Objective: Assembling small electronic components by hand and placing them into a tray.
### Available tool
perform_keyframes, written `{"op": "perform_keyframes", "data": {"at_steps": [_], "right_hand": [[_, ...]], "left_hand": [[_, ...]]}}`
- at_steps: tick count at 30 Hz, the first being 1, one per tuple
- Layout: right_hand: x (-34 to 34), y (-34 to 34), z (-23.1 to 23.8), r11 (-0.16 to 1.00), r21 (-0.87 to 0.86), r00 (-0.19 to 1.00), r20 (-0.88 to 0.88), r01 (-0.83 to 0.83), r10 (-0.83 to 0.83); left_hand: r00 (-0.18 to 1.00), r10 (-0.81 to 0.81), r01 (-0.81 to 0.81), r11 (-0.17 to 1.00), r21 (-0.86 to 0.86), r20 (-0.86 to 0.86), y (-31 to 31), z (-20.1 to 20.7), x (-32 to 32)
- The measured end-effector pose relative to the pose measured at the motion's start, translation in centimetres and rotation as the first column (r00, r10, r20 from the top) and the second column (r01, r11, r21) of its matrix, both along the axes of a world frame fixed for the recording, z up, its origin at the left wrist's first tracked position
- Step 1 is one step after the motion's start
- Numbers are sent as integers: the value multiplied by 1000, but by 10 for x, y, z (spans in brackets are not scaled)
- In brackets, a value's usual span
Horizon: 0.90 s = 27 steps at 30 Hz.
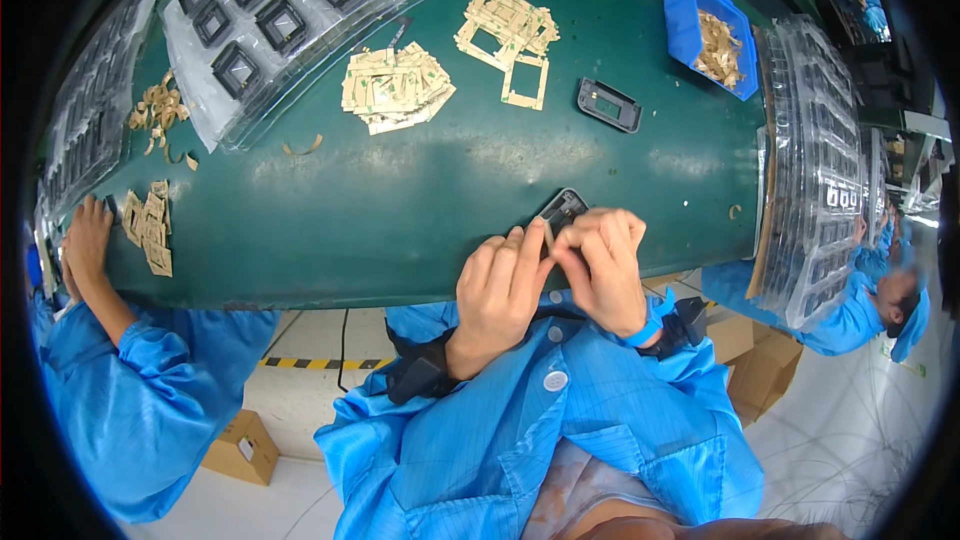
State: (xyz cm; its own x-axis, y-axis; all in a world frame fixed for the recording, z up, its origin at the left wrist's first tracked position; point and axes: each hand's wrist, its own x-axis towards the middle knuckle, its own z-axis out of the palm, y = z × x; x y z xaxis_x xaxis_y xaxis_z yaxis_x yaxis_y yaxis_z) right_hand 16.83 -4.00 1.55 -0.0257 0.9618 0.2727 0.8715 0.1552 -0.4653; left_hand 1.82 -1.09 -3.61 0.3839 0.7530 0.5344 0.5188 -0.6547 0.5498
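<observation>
Close to the table's near edge, my left hand [500, 285] is closed around the lower part of a dark plastic housing [563, 205]. The housing is tilted, its far end showing past my fingers and the rest hidden. My right hand [606, 265] is beside it, thumb and forefinger pinched at what looks like a narrow tan strip [548, 234] along the housing. A second dark rectangular housing [608, 106] lies farther off to the right. Beyond my hands are a pile of tan adhesive frames [508, 25] and a stack of tan adhesive sheets [397, 88].
A blue bin [681, 28] with tan scraps stands at the far right, near stacked clear trays [815, 170]. Another tray [290, 15] of dark frames lies at far left. A co-worker's hand [88, 240] is at the left, near tan pieces [150, 227] on the green table [300, 230].
</observation>
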Motion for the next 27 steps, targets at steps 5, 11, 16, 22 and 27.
{"op": "perform_keyframes", "data": {"at_steps": [5, 11, 16, 22, 27], "right_hand": [[40, -2, 47, 951, 219, 916, -292, -217, 276], [222, 72, 19, 864, 431, 724, 506, 260, -470], [112, 41, 40, 848, 307, 901, -97, 432, -423], [36, 4, 0, 986, -131, 914, -379, 102, -145], [25, 5, -9, 985, -112, 939, -306, 129, -158]], "left_hand": [[991, -33, 67, 963, -263, 133, 2, 18, -6], [985, -59, 121, 905, -408, 162, 11, 37, -12], [982, 5, 97, 848, -522, 191, 13, 50, -8], [965, 61, 121, 757, -642, 254, 17, 47, 4], [976, 88, 60, 769, -636, 198, 17, 47, 12]]}}
